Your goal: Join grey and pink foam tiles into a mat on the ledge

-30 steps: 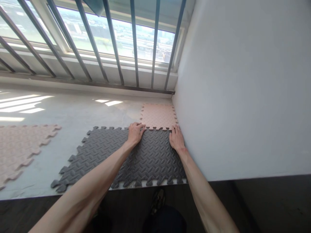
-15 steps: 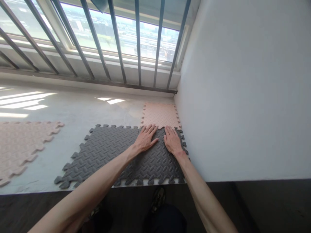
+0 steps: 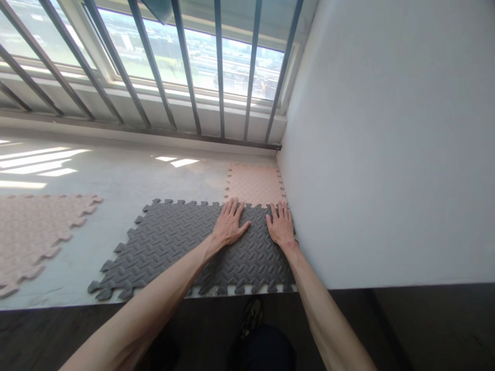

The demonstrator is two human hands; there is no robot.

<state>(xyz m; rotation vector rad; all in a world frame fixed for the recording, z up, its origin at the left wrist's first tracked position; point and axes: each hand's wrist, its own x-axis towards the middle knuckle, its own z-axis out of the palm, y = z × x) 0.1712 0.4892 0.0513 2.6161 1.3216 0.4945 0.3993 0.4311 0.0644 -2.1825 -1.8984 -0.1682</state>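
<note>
Grey foam mat [image 3: 185,247] is lying flat on the raised pale ledge [image 3: 116,180], in the corner under the barred window [image 3: 185,56], its right edge running along the white wall [image 3: 386,144]. Its toothed far edge is meeting the small pink mat tile [image 3: 253,184], which is sitting tight in the corner; the teeth look meshed there, though the seam under the fingers is hard to read.

Left hand [image 3: 230,225] is lying palm-down on the grey mat, fingers spread flat, tips at the seam with the pink tile. Right hand [image 3: 281,225] is doing the same just beside the wall, fingers straight and together, tips at the same seam. Neither hand is gripping anything: both are open and flat, pressing on the surface. Judging by the placement, flat palms are spreading pressure over the joint so the soft foam teeth seat evenly rather than buckle.

A second pink mat [image 3: 34,232] is lying well apart at the left of the ledge, untouched. The near edge of the grey mat is sitting right at the ledge lip, teeth showing. A dark shoe [image 3: 251,317] is showing below on the dark floor.
</note>
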